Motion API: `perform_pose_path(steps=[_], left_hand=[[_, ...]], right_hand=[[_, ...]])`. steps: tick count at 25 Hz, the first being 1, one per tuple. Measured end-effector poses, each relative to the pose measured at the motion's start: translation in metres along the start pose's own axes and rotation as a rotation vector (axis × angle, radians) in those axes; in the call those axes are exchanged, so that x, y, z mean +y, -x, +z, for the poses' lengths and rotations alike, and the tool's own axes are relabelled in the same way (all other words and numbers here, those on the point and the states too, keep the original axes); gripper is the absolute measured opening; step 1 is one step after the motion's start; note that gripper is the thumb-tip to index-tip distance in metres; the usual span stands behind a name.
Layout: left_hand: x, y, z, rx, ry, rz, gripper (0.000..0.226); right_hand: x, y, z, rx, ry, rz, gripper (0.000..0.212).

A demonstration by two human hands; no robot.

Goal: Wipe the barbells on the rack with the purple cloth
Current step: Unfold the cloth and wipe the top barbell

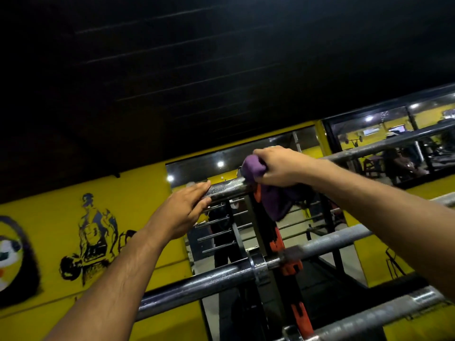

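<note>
On the top barbell (229, 190), right hand (278, 167) grips purple cloth (256, 168)

- Top barbell (226, 189): bare metal, glossy, catching the ceiling lights, with a fine speckled texture on the sleeve under the left hand (187, 207).
- Purple cloth (268, 193): soft, matt fabric, bunched and creased in the right hand (278, 166).
- Middle barbell (209, 281): dark polished steel sleeve, shiny; its shaft further right looks greyer and duller.
- Lowest barbell (384, 313): pale grey metal, ribbed near the end.
- Rack (266, 242): black-painted metal upright, orange hooks (291, 265) with a plastic look.
- Wall (147, 190): flat yellow paint, matt, with a dark mural.
- Mirror (283, 232): smooth, reflective glass.
</note>
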State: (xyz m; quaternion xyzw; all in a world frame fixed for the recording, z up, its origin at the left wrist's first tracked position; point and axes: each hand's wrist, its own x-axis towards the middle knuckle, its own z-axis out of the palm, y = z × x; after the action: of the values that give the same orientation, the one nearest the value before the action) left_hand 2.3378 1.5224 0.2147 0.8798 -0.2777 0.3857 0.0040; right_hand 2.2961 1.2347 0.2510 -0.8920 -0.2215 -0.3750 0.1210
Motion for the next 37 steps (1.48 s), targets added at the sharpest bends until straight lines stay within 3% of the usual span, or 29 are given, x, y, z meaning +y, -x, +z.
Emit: perform_pose_path(steps=[2,6,8,9,13,14,17,20,22,24,26,28,30,31,34,37], left_hand=[[0.000,0.001,0.000,0.004,-0.001,-0.006,0.055],[-0.006,0.003,0.005,-0.015,0.029,0.004,0.057],[-0.009,0.004,0.007,-0.022,0.032,0.015,0.062],[-0.010,0.008,0.008,-0.013,0.030,0.023,0.065],[-0.008,0.072,0.026,0.100,0.065,0.076,0.061],[-0.010,0.095,0.034,0.092,0.070,0.088,0.059],[-0.039,0.147,0.054,-0.069,0.068,0.021,0.057],[-0.065,0.168,0.064,-0.251,0.045,-0.070,0.063],[-0.071,0.172,0.068,-0.268,0.024,-0.059,0.068],[-0.069,0.171,0.067,-0.266,0.029,-0.053,0.074],[-0.064,0.172,0.065,-0.271,0.022,-0.038,0.079],[-0.063,0.171,0.064,-0.256,0.005,-0.035,0.081],[-0.062,0.172,0.064,-0.235,-0.009,-0.046,0.078],[-0.061,0.173,0.063,-0.229,-0.016,-0.045,0.079],[-0.061,0.174,0.060,-0.233,-0.007,-0.033,0.083],[-0.063,0.173,0.062,-0.227,0.011,-0.025,0.083]], right_hand=[[0.000,-0.011,0.002,-0.127,0.020,0.097,0.038],[-0.015,-0.038,-0.035,-0.464,0.150,0.145,0.036],[-0.019,-0.049,-0.054,-0.535,0.201,0.173,0.041],[-0.023,-0.051,-0.060,-0.477,0.206,0.166,0.038],[-0.035,-0.030,-0.020,0.134,0.170,0.126,0.030],[-0.039,-0.020,0.001,0.195,0.178,0.133,0.030],[-0.052,-0.012,0.040,0.182,0.250,0.271,0.038],[-0.070,-0.024,0.025,0.111,0.345,0.302,0.032],[-0.081,-0.030,0.005,-0.044,0.378,0.291,0.020],[-0.087,-0.031,-0.017,-0.097,0.325,0.350,0.021],[-0.087,-0.031,-0.025,0.093,0.231,0.368,0.020],[-0.087,-0.031,-0.008,0.461,0.215,0.287,0.044],[-0.093,-0.028,0.030,0.669,0.200,0.212,0.060],[-0.095,-0.029,0.050,0.644,0.175,0.223,0.064],[-0.095,-0.037,0.104,0.354,0.177,0.395,0.060],[-0.101,-0.043,0.111,0.324,0.109,0.484,0.054]])
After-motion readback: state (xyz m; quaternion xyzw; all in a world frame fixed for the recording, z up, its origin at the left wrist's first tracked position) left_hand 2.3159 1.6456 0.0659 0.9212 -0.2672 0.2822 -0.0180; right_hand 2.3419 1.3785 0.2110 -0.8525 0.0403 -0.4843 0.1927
